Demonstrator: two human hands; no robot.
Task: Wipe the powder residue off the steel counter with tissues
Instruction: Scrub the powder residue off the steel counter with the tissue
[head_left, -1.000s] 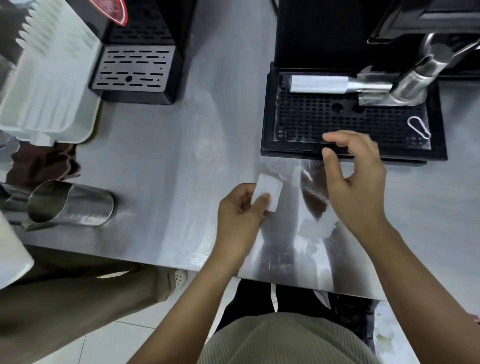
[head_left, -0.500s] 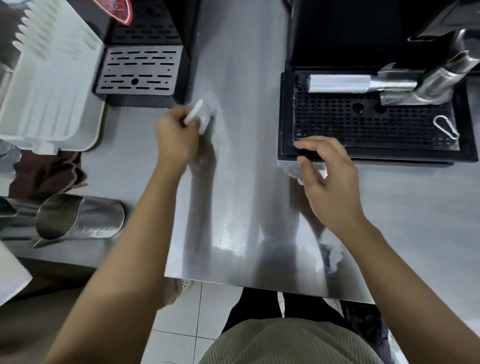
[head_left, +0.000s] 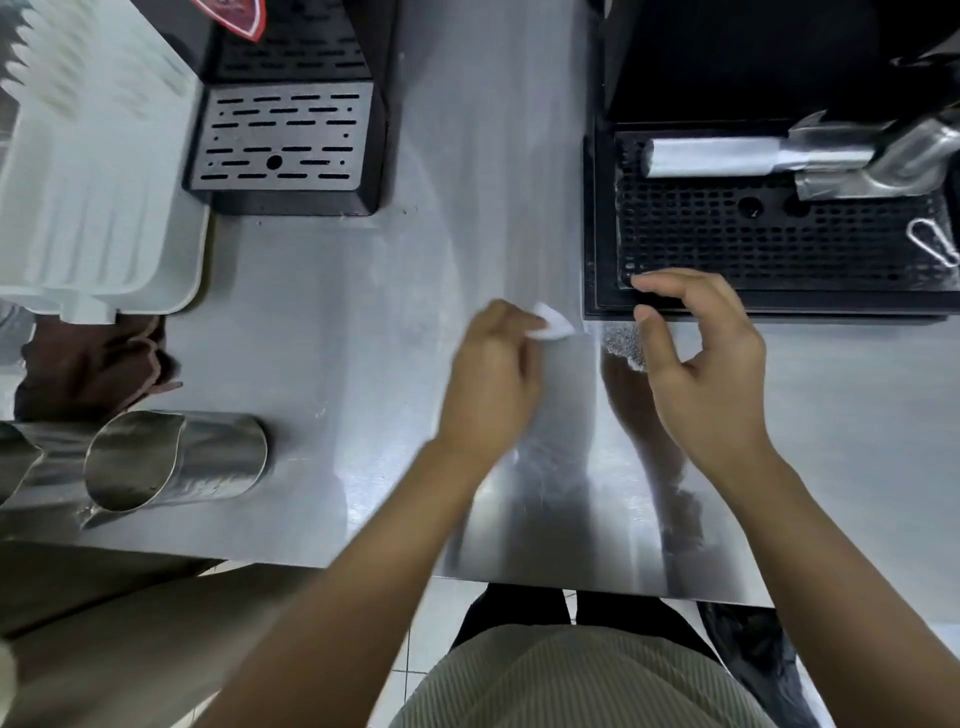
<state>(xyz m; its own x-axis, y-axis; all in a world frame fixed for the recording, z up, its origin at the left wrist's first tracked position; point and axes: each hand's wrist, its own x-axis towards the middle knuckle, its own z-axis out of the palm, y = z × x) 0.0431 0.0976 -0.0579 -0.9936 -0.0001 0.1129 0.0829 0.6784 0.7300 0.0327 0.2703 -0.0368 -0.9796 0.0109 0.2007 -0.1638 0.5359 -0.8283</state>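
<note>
left hand pinches tissue; black drip tray borders powder

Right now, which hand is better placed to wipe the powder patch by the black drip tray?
Likely the left hand: it grips the tissue beside the powder patch; the right hand hovers by it holding nothing.

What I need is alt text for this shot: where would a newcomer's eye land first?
First on the left hand gripping a small white tissue mid-counter, right beside a speckled patch of powder on the steel counter at the front edge of the black drip tray. Next, the right hand poised by that patch, fingers loosely curved and holding nothing. At far left, a steel pitcher lies on its side.
</note>
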